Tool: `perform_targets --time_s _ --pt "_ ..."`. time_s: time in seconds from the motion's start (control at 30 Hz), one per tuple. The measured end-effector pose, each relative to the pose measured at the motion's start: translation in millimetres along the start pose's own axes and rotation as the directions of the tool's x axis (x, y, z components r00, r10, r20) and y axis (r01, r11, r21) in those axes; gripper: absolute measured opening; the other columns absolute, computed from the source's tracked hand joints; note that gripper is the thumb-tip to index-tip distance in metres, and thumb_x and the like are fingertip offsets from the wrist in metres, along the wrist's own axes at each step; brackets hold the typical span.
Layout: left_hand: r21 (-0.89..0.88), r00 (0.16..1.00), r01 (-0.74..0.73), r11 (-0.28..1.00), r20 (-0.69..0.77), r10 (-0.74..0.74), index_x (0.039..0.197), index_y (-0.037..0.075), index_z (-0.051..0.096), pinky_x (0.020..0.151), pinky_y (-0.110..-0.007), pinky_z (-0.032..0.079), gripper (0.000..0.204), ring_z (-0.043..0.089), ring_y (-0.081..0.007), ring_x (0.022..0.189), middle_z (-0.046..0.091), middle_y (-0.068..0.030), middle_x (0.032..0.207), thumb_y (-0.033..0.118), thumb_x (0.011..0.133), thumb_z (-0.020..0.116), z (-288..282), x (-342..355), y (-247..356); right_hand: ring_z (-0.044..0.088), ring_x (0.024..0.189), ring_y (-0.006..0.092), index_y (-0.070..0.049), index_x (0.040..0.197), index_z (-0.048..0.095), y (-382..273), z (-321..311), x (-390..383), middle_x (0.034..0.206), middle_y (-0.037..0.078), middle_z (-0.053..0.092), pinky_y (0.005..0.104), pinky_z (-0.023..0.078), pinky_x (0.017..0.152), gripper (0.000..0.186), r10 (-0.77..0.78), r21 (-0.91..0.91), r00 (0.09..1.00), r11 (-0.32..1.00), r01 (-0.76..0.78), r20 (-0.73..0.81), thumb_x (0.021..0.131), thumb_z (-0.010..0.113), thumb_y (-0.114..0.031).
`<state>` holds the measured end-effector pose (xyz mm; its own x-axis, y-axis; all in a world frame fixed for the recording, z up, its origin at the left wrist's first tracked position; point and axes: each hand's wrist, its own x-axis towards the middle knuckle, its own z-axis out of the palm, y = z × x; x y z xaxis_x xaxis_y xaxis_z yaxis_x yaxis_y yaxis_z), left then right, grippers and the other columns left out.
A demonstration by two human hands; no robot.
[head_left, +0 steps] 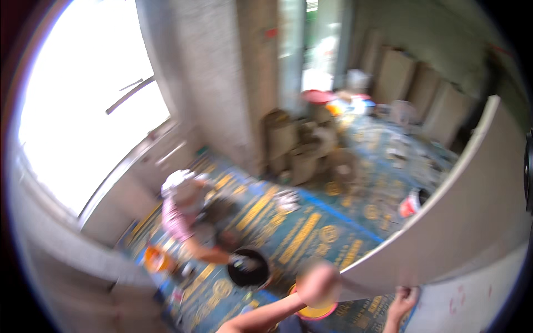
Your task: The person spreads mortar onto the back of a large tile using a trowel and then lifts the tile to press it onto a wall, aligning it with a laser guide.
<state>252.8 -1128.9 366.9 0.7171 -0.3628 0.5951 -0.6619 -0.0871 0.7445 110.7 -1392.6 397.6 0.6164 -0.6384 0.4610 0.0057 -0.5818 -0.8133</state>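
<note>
A large pale flat board (444, 222), bent by the lens, rises from the lower middle to the far right. At its lower left corner is my left hand (319, 284), closed against the board; blur smears its fingers. My right hand (404, 301) grips the board's lower edge, fingers curled over it. Under my left hand, partly hidden, stands a yellow bucket with a reddish rim (316, 317).
Left of my hands, a person in a pink top and light head covering (186, 194) bends, one hand in a black tub (248, 268). Nearby is an orange bucket (156, 260). Sacks (294, 144) are piled by the wall; panels (394, 75) lean behind. Printed sheeting (300, 238) covers the floor.
</note>
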Motion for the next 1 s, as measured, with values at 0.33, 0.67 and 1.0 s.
perform_targets --time_s 0.33,0.67,1.0 --pt "0.053 0.962 0.245 0.968 -0.138 -0.236 0.098 0.001 0.051 0.068 -0.041 0.042 0.017 0.050 -0.0353 0.080 0.048 -0.0161 0.084 -0.001 0.082 0.057 -33.3 28.8 5.4 0.053 0.052 0.0184 0.004 0.065 0.049 -24.7 69.2 44.8 0.056 0.012 0.054 0.0298 0.045 0.047 0.044 -0.398 0.045 0.891 0.908 0.417 -0.219 0.083 0.073 -0.029" --pt "-0.050 0.880 0.295 0.954 -0.374 -0.292 0.091 0.000 0.050 0.069 -0.039 0.042 0.016 0.050 -0.0337 0.078 0.047 -0.0143 0.082 -0.005 0.078 0.058 -97.0 -13.6 24.7 0.051 0.052 0.0230 0.003 0.065 0.055 -63.3 119.7 27.6 0.063 0.013 0.058 0.0369 0.040 0.046 0.038 -0.400 0.266 0.905 0.865 0.425 -0.146 0.086 0.068 -0.026" --pt "-0.058 0.768 0.288 0.956 -0.582 -0.266 0.092 0.000 0.052 0.066 -0.034 0.041 0.017 0.049 -0.0277 0.075 0.046 -0.0115 0.080 -0.006 0.077 0.057 -211.5 -72.2 117.6 0.058 0.061 0.0242 0.006 0.084 0.066 -220.6 125.9 -31.9 0.074 0.015 0.064 0.0369 0.047 0.054 0.035 -0.211 0.308 0.977 0.933 0.187 0.045 0.085 0.065 -0.029"
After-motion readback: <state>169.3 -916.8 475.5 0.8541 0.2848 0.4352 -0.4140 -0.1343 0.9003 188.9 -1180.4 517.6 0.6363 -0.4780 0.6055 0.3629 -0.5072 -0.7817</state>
